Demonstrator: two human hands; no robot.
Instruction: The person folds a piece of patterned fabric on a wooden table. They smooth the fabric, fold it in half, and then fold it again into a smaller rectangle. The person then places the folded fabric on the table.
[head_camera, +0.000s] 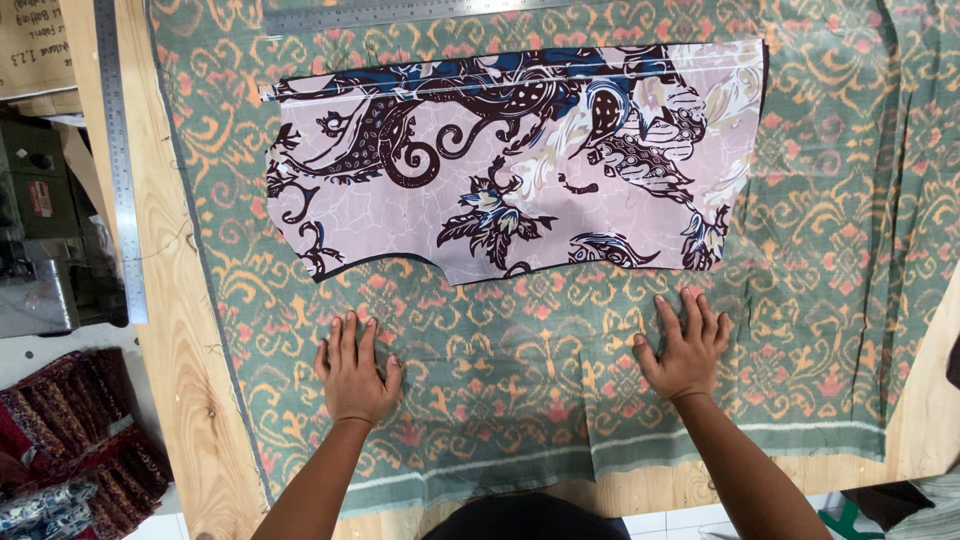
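A large green cloth (840, 230) with an orange and pink pattern lies spread over a wooden table (180, 380). On it rests a cut piece of pale pink fabric (520, 160) with dark swirls and blue flowers. My left hand (353, 372) lies flat on the green cloth, fingers together, just below the pink piece's left part. My right hand (685, 347) presses flat on the green cloth below the pink piece's right part. Neither hand holds anything.
A long metal ruler (122, 160) lies along the table's left edge and another metal ruler (400, 12) along the far edge. Left of the table stand a grey machine (35, 250) and a pile of dark red patterned fabric (70, 440).
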